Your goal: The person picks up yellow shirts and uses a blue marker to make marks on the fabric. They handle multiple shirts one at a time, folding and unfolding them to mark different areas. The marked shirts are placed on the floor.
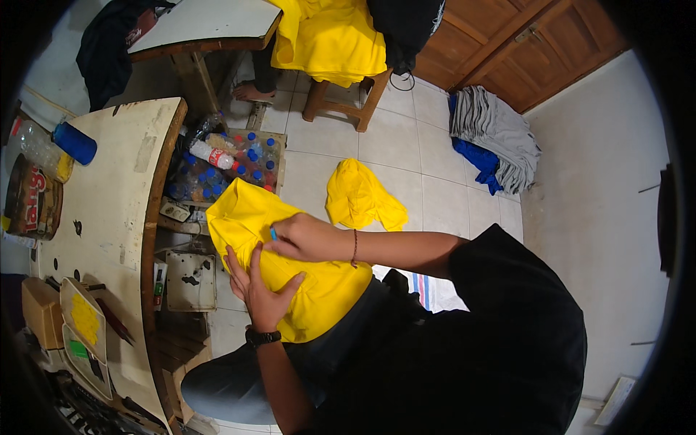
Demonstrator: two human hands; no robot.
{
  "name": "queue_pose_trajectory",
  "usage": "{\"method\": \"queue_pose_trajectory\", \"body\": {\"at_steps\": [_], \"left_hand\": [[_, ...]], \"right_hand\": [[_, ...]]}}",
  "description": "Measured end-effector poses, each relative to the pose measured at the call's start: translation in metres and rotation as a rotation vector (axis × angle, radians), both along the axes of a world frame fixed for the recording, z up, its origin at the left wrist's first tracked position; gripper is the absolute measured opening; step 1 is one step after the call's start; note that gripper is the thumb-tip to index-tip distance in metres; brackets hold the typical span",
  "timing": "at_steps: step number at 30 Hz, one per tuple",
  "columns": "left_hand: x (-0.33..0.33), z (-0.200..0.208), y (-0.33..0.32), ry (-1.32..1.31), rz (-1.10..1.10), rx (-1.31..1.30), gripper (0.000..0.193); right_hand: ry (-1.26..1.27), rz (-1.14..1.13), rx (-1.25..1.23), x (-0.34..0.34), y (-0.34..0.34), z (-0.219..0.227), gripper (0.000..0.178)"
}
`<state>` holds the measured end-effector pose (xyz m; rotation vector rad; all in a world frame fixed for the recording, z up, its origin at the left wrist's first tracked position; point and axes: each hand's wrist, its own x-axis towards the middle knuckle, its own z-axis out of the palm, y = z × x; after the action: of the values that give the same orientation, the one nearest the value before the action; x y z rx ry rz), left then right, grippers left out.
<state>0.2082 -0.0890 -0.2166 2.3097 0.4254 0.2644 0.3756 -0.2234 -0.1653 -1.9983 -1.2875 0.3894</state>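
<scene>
yellow garment (319,290) on lap: soft, light, floppy; best pinched at edges | left hand (259,286) flat, open, pressing cloth | right hand (304,238) pinching small blue object (273,233) against fabric

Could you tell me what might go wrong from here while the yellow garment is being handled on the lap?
The yellow garment hangs over the knee, so it may slide to the floor. The right hand pinches a small blue object against the cloth; it could drop among the bottles in the crate. The left hand only lies flat on the cloth.
</scene>
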Motion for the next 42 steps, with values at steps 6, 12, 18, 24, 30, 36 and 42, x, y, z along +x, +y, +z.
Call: {"method": "queue_pose_trajectory", "body": {"at_steps": [6,12,18,24,30,36,42], "left_hand": [[-0.001,-0.001,-0.001,0.016,0.006,-0.018,0.105],[0.000,-0.001,0.000,0.004,-0.006,-0.024,0.104],[0.000,-0.008,0.001,-0.003,-0.011,0.015,0.103],[0.002,-0.002,0.001,0.009,-0.018,0.027,0.104],[-0.007,-0.004,0.000,-0.060,-0.020,-0.023,0.106],[-0.005,-0.003,0.002,-0.025,-0.045,-0.071,0.108],[0.004,-0.006,0.003,-0.024,-0.088,-0.135,0.107]], "right_hand": [[-0.016,-0.173,0.192,0.004,0.016,-0.017,0.035],[-0.069,-0.135,0.146,0.004,0.019,-0.027,0.031],[-0.190,0.087,0.135,0.000,0.021,-0.042,0.025],[-0.059,0.003,-0.016,0.015,0.019,-0.022,0.023],[0.425,-0.519,0.441,0.014,-0.027,-0.038,0.018],[0.152,-0.755,0.018,0.054,-0.124,-0.126,0.035],[0.212,-0.711,-0.428,0.081,-0.212,-0.278,0.046]]}}
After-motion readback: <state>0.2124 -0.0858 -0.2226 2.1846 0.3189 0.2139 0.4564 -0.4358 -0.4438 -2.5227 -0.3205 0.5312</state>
